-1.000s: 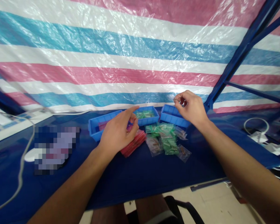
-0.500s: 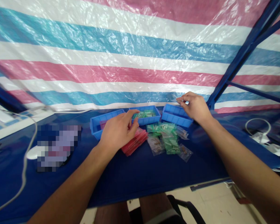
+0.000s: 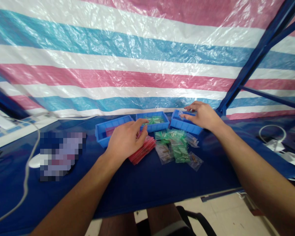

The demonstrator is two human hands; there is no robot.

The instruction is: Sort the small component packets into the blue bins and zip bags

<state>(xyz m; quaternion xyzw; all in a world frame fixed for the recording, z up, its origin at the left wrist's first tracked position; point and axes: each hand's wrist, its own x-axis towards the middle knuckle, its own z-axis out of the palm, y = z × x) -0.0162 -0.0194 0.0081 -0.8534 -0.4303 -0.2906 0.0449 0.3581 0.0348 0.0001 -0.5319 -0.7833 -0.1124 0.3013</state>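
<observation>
My right hand (image 3: 203,114) is over the right blue bin (image 3: 186,125), thumb and fingers apart. A small clear bag (image 3: 181,113) shows inside that bin near the fingertips. My left hand (image 3: 125,137) hovers at the stack of red bags (image 3: 144,151), partly covering it; its thumb and index finger are bent with a gap between them. Beside the stack lies a pile of green bags (image 3: 179,147) holding small parts. Clear bags (image 3: 164,153) with brownish metal pieces lie among them, and another clear bag (image 3: 194,160) lies at the right.
The middle blue bin (image 3: 162,126) holds green bags. In the left blue bin (image 3: 102,141) some red shows. A white cable (image 3: 26,183) runs down the left of the blue table (image 3: 162,183), near a white mouse (image 3: 35,161). A striped sheet (image 3: 137,59) hangs behind.
My right hand has lowered slightly toward the right bin and its pinch has opened; a clear bag now shows in that bin. My left hand has shifted only a little.
</observation>
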